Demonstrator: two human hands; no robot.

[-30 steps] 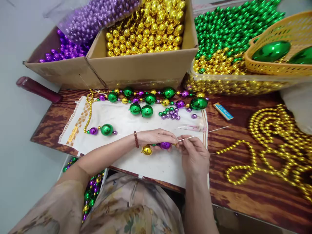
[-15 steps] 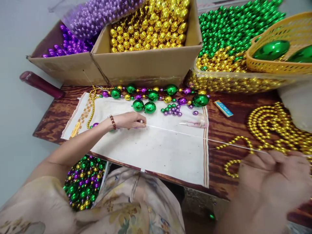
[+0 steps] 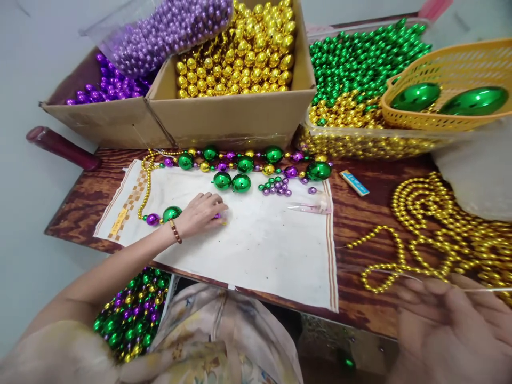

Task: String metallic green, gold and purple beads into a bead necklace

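My left hand (image 3: 200, 212) rests on the white cloth (image 3: 260, 250), fingers curled down over the end of a bead strand; a purple bead (image 3: 218, 216) peeks out under the fingertips. Just left of the wrist lie a green bead (image 3: 172, 213) and a purple bead (image 3: 152, 219) of the same strand, which runs up as small gold beads (image 3: 146, 186). My right hand (image 3: 452, 330) is at the lower right off the table edge, blurred by motion. A thin needle or thread (image 3: 484, 290) shows across its fingertips. Loose green balls (image 3: 231, 182) lie above the left hand.
Cardboard boxes of gold beads (image 3: 240, 48) and purple beads (image 3: 100, 88) stand at the back, with a clear tub of green and gold beads (image 3: 352, 80) and a yellow basket (image 3: 448, 106). Gold bead strands (image 3: 440, 224) cover the table's right. A bin of mixed beads (image 3: 132, 314) sits below.
My right hand pulled far out to the right, drawing the thread, and now hangs lower right. My left hand slid left along the cloth with the beads and now presses them down.
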